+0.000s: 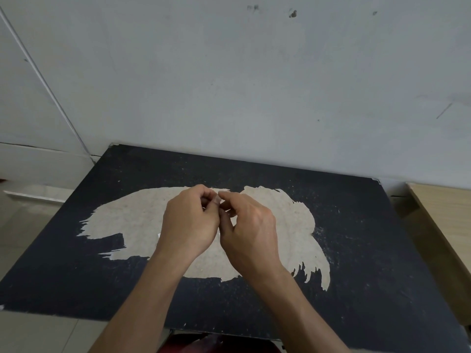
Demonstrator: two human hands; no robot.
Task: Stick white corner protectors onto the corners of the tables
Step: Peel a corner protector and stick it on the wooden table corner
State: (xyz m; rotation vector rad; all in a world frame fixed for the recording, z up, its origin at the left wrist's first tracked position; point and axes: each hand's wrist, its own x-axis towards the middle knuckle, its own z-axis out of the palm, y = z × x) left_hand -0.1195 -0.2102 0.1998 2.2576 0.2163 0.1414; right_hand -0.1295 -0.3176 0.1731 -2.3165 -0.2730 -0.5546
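Over on the left, the far corner (112,145) of the black table (76,276) sits bare against the wall (229,85), with no protector on it that I can see. If its edge is as dusty and chipped as the top looks, the glue may not take. Nearer the middle a big patch (122,220) of the black coating is worn away, and both hands hover above it. The left hand (190,222) has its fingers curled in tight, its grip closed at the fingertips on a small pale scrap that I take to be the corner protector (223,191) or its backing. It is too small and too hidden for me to say which. The right hand (251,228) meets it fingertip to fingertip, its grip pinched shut on the same scrap, as though peeling a film. The risk here, I'd say, is fingers touching the sticky face and dulling it, or the film tearing and leaving a strip behind. The scrap could also slip out and land glue-down on that gritty top. Further right, the other far corner (377,180) looks just as bare. The wooden table (438,212) beyond it stands close, leaving little room for pressing a protector on squarely, so it could easily go on crooked.
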